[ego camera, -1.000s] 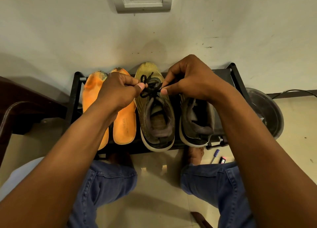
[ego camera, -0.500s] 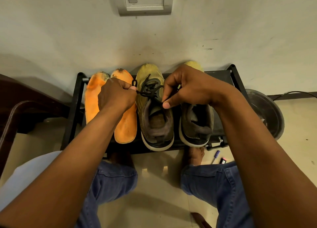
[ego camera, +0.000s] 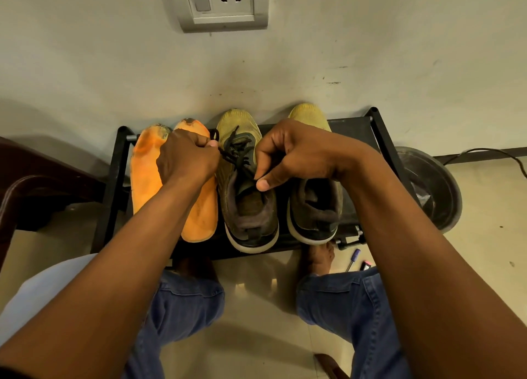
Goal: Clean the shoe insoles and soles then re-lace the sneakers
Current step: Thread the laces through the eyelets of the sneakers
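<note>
My left hand (ego camera: 186, 162) is curled tight, pinching one end of the black lace (ego camera: 238, 153) at thumb and forefinger, with a small loop sticking out at its 1 o'clock. My right hand (ego camera: 288, 153) is at 3 o'clock from the left hand, fingers bent, thumb and forefinger pinching the other lace end just above the shoe opening. The lace runs crisscross between both hands over the left sneaker (ego camera: 246, 190), which sits toe to the wall on the black rack (ego camera: 353, 128). The right sneaker (ego camera: 315, 207) is touching or just beside it at 3 o'clock, partly under my right wrist; I can't tell whether it has a lace. Two orange insoles (ego camera: 147, 173) lie side by side at 9 o'clock from the left sneaker, dark grime at the toe ends, the nearer one partly under my left forearm. A dark bin (ego camera: 433, 190) stands at the rack's 3 o'clock. A pen (ego camera: 353, 259) lies on the floor at the rack's 5 o'clock. A wall socket (ego camera: 221, 2) is at 12 o'clock, well above the rack.
</note>
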### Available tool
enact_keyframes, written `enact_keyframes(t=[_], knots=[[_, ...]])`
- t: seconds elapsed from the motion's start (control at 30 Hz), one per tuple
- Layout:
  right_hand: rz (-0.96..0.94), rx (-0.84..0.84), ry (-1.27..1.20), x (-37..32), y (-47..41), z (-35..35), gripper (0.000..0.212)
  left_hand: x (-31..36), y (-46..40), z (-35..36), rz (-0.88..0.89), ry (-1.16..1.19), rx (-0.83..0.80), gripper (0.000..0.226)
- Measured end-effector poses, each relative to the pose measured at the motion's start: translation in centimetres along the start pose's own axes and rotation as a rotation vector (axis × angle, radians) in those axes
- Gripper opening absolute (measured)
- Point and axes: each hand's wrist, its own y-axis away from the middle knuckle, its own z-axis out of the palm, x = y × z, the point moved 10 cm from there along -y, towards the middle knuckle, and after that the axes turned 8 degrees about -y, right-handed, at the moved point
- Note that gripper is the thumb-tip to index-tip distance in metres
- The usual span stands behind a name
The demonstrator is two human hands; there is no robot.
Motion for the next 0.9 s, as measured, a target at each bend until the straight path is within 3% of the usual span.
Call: enact_keyframes(t=[0.23,0.37,0.6,0.77,0.9], knots=[[-0.04,0.262,0.188,-0.9,-0.2,-1.2,0.008,0.2,-0.1,0.9,0.058,0.067,-0.108,0.012],[-0.144,0.39,0.259,-2.3,0.5,-1.0,0.013,1.5,1.7,0.0,0.089,0.026,-0.083,0.037],[-0.153,0.652,0.222,-0.5,5.2,-0.8,0.026,2.5,6.8,-2.0,0.229,-0.063,-0.007,0.04],[-0.095,0.817,0.367,-0.3,10.1,0.5,0.026,3.0,13.0,-1.4,0.401,-0.139,-0.023,0.046],[0.129,0.854,0.547,1.3,12.6,1.0,0.031,2.8,15.9,-0.7,0.453,-0.205,-0.078,0.058]])
